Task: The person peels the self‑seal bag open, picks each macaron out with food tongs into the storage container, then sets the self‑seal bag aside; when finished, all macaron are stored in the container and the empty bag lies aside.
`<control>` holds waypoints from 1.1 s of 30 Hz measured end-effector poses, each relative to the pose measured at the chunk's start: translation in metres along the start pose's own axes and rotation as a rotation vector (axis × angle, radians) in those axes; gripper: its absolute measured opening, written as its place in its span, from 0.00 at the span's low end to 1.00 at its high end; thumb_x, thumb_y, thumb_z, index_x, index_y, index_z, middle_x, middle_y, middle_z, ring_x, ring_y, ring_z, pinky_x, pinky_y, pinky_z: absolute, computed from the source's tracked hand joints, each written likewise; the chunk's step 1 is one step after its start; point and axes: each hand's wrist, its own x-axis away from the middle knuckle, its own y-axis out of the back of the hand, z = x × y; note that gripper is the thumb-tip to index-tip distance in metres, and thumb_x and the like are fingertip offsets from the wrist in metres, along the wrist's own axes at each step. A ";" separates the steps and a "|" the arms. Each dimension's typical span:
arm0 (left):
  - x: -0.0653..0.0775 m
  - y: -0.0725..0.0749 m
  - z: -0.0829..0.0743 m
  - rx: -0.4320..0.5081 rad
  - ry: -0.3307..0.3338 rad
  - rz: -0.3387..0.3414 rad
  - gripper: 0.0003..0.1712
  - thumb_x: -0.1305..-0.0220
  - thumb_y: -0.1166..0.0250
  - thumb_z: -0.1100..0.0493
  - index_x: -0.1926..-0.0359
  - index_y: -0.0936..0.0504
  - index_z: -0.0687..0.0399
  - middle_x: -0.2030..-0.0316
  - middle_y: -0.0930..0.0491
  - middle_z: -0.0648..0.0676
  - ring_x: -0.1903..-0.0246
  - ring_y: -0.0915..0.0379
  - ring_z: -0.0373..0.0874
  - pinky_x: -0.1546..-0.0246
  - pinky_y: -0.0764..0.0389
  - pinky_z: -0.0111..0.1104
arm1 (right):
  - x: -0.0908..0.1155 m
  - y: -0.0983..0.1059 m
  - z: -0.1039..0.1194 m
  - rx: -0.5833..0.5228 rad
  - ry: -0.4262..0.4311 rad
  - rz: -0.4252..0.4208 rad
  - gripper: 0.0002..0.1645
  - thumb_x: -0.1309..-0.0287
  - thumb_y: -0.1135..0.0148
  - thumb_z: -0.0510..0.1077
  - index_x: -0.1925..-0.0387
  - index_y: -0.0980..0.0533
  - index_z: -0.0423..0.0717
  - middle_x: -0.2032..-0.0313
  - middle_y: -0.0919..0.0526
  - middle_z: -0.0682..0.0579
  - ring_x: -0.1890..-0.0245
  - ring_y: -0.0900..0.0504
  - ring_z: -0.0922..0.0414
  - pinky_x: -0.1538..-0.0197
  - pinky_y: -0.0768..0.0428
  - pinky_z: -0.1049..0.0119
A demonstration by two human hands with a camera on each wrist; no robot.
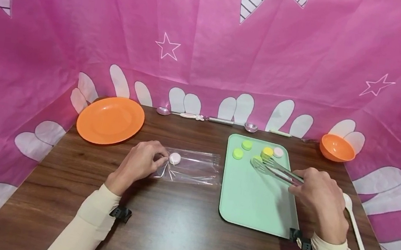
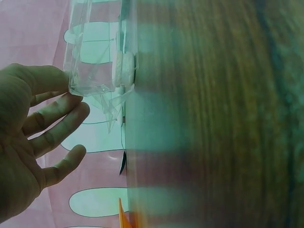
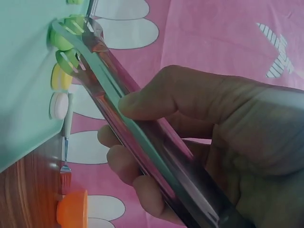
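Note:
My left hand (image 1: 140, 161) pinches the left end of a clear plastic bag (image 1: 194, 168) lying on the table. Inside the bag, near those fingers, is a pale pink macaron (image 1: 175, 158). My right hand (image 1: 322, 196) grips metal tongs (image 3: 137, 128) above the light green tray (image 1: 254, 204). The tong tips straddle a green macaron (image 1: 258, 159); whether they squeeze it I cannot tell. Close by on the tray lie a yellow macaron (image 1: 267, 151), a pale pink one (image 1: 278, 152) and two more green macarons (image 1: 237, 153).
An orange plate (image 1: 109, 121) lies at the back left, an orange bowl (image 1: 337, 148) at the back right. Spoons (image 1: 251, 127) and a fork (image 3: 66, 168) line the back edge. A white spoon (image 1: 355, 223) lies right of the tray. Pink cloth walls surround the table.

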 end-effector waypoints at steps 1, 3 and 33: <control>0.000 0.000 0.000 0.001 0.001 0.000 0.06 0.38 0.22 0.63 0.60 0.06 0.53 0.62 0.09 0.51 0.61 0.14 0.46 0.52 0.11 0.46 | 0.000 0.000 0.001 -0.001 0.001 -0.002 0.30 0.46 0.28 0.44 0.40 0.16 0.39 0.71 0.17 0.43 0.71 0.24 0.45 0.72 0.29 0.57; 0.000 0.001 0.000 0.002 0.004 0.002 0.05 0.38 0.22 0.63 0.60 0.06 0.53 0.62 0.09 0.51 0.61 0.15 0.46 0.52 0.11 0.46 | 0.000 0.001 0.001 0.000 0.018 -0.029 0.30 0.45 0.28 0.45 0.40 0.16 0.40 0.67 0.15 0.38 0.70 0.22 0.43 0.72 0.27 0.55; -0.001 -0.004 -0.008 0.033 -0.023 0.026 0.05 0.36 0.23 0.61 0.60 0.07 0.52 0.60 0.09 0.51 0.59 0.14 0.46 0.50 0.11 0.46 | -0.026 -0.100 0.111 -0.291 0.472 -0.040 0.27 0.50 0.25 0.38 0.45 0.12 0.43 0.72 0.13 0.51 0.79 0.30 0.62 0.77 0.32 0.69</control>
